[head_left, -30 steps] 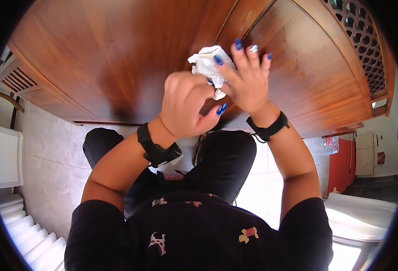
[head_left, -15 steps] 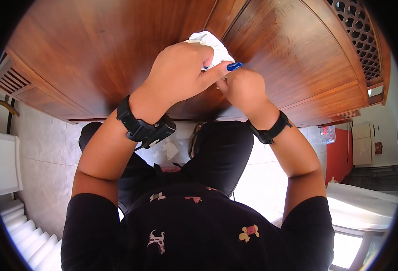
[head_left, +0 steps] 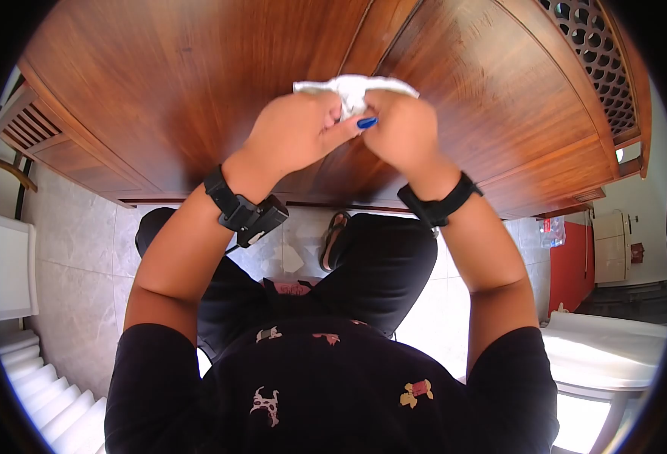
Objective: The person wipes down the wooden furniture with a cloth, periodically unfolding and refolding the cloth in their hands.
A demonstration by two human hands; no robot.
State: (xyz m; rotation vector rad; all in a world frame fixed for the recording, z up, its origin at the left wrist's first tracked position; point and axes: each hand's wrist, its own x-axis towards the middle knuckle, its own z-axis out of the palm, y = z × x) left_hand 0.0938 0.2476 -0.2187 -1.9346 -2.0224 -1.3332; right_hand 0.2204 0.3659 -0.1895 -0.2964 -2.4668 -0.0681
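A crumpled white tissue (head_left: 355,87) is stretched between my two hands, above the reddish-brown wooden surface (head_left: 228,68). My left hand (head_left: 296,130) is closed on its left part, with the blue-nailed thumb reaching toward the other hand. On the right side, my right hand (head_left: 403,130) is curled round the tissue, its fingertips hidden. The two hands nearly meet at the middle of the tissue. Black straps are on both wrists.
Carved lattice (head_left: 602,60) edges the furniture at the upper right, and a slatted panel (head_left: 31,121) is at the left. A clear plastic bottle (head_left: 553,231) stands by a red panel (head_left: 573,265) at the right. My legs are below the wooden edge.
My right hand, spread a second ago, has closed on the tissue. The bunched tissue now spans wider between both hands, and the hands have come level with each other.
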